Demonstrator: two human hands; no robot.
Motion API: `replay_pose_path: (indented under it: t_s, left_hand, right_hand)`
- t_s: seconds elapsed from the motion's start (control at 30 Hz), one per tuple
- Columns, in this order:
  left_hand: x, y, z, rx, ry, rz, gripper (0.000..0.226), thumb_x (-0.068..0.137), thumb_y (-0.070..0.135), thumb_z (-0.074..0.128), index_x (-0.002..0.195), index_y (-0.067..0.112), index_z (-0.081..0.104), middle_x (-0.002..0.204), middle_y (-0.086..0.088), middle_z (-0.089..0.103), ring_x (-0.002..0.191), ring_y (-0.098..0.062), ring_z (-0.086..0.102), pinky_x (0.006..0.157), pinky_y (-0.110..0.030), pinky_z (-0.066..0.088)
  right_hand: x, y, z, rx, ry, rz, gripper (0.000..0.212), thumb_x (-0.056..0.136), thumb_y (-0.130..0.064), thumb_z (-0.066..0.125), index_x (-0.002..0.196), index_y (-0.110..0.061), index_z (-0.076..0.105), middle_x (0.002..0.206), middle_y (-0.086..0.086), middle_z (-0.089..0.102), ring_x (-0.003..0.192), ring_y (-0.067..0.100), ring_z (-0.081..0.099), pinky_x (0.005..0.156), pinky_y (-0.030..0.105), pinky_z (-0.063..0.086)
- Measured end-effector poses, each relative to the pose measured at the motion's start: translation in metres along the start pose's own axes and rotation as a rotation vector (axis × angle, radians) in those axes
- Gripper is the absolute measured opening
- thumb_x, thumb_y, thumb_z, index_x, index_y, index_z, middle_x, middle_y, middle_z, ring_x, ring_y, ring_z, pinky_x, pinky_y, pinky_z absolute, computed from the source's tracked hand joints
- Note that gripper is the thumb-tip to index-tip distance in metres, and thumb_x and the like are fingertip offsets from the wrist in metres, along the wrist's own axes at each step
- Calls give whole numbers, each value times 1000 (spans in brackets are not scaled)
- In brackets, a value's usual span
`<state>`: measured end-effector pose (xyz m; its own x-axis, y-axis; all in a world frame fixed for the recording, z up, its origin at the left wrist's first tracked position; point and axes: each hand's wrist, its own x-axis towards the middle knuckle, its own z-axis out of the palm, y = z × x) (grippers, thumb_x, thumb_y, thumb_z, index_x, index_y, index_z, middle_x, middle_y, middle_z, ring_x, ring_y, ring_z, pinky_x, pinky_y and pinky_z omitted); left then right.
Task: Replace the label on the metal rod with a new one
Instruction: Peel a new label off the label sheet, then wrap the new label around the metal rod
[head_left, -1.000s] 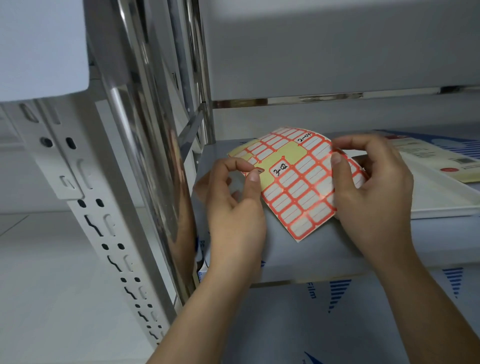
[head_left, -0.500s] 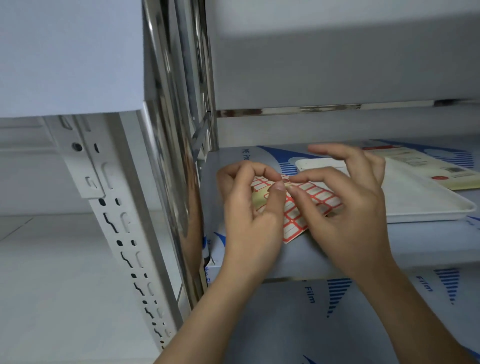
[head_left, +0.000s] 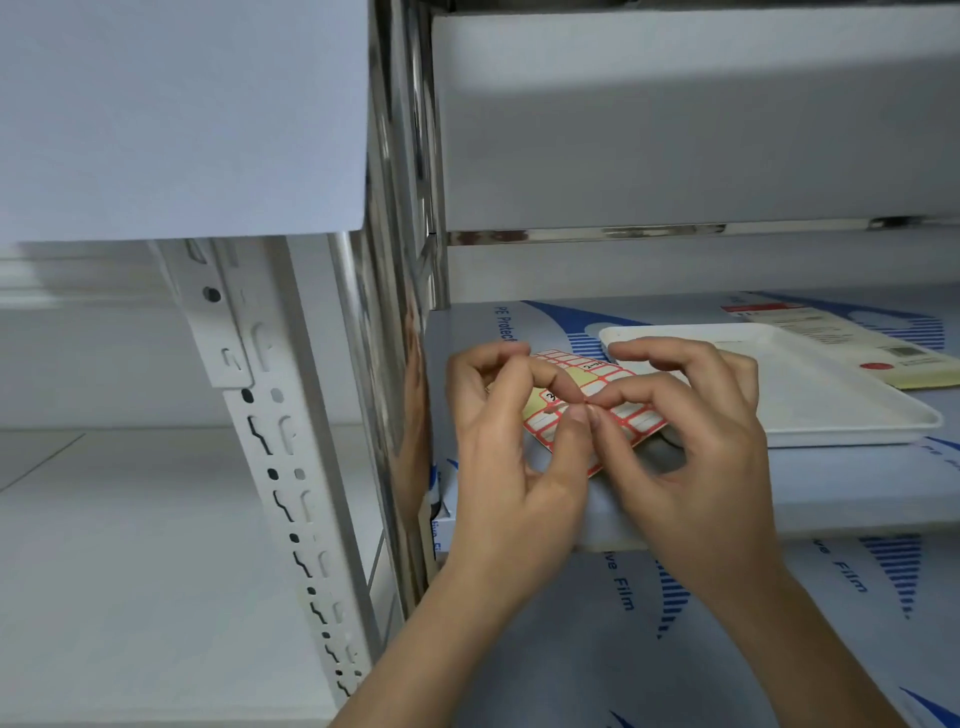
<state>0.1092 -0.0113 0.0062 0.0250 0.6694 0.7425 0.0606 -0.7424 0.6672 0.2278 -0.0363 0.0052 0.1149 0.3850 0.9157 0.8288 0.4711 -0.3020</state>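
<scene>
Left hand (head_left: 511, 457): raised over the front of the shelf, fingers curled, thumb and forefinger brought together at their tips in a pinch. The tips meet those of the other hand at one spot above the label sheet. What is pinched there is too small to make out; it may be a single peeled label, but this cannot be told.

Right hand (head_left: 691, 447): likewise curled, thumb and forefinger closed tip to tip against the left hand's pinch, remaining fingers arched loosely above, holding nothing visible.

Label sheet (head_left: 631, 410): red-bordered white labels on yellow backing, several cells showing bare yellow, two labels with black handwriting. Lies on the shelf beneath and between both hands, its far right edge just beside the tray.

Metal rod (head_left: 400, 364): polished upright post at the shelf's left corner, just left of the left hand, reflecting that hand. No hand touches it.

Shelf (head_left: 857, 483): covered in protective film with blue print.

Tray (head_left: 841, 395): white, shallow, on the shelf right of the hands.

Printed leaflet (head_left: 852, 343): behind the tray, far right.

White slotted upright (head_left: 270, 441): left of the rod.
</scene>
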Motion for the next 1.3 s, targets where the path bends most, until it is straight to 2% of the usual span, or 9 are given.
replay_pose_path:
  t_s: [0.13,0.23,0.3,0.4,0.57,0.77,0.9,1.13,1.3]
  left_hand:
    - [-7,6,-12,191,62,176,12,85,10,59,93,17,65,110,3,45,116,3,43,96,-12,34]
    - [-16,14,-22,250,105,333,31,85,3,59,113,16,63,110,-4,47,110,0,47,95,-14,38]
    - [-19,18,-31,218,146,354,37,85,5,59,120,19,57,107,-4,49,103,-8,54,88,-16,44]
    - [-21,22,-46,172,219,283,24,87,14,60,109,22,58,103,6,53,80,-14,61,74,-16,46]
    - [-24,27,-59,38,245,53,8,83,28,62,87,22,63,81,10,62,70,-8,61,66,-16,49]
    - [-24,25,-71,-48,225,-32,14,78,32,66,80,18,67,77,-2,65,67,-10,61,63,-17,50]
    - [-26,20,-77,-69,203,-38,5,79,28,67,76,24,67,76,-2,65,67,-14,62,65,-17,50]
    - [-29,12,-85,-54,208,-38,5,80,26,65,75,28,65,74,4,62,68,-15,59,65,-18,48]
    - [-32,5,-90,13,259,-16,5,80,27,66,76,26,64,89,5,60,90,-20,62,73,-16,44]
  right_hand:
    - [-2,-13,-1,79,-3,50,10,85,-22,64,87,-14,69,113,-1,62,111,23,50,91,19,40]
    - [-3,-24,-4,191,-2,119,5,84,-22,64,84,-18,67,112,-6,62,112,20,52,88,23,45]
    - [-4,-30,-3,291,-20,193,6,83,-27,62,81,-22,65,111,-10,62,113,18,54,91,28,47]
    - [-6,-39,0,473,-58,327,10,81,-33,62,77,-25,65,110,-10,65,114,21,59,91,48,50]
    - [-4,-54,5,606,-112,406,13,78,-35,62,75,-24,66,106,-7,68,107,21,62,85,30,47]
    - [-5,-63,15,578,-168,359,14,81,-35,59,75,-23,65,104,-7,68,109,20,61,87,35,46]
    - [-7,-67,20,575,-187,345,14,81,-36,59,75,-25,65,105,-7,68,113,21,59,90,39,46]
    - [-11,-71,30,566,-213,316,10,81,-38,61,75,-31,63,103,-11,66,113,20,59,95,43,47]
    - [-16,-73,37,562,-216,344,10,81,-38,62,77,-29,65,103,-10,65,112,20,60,94,47,48]
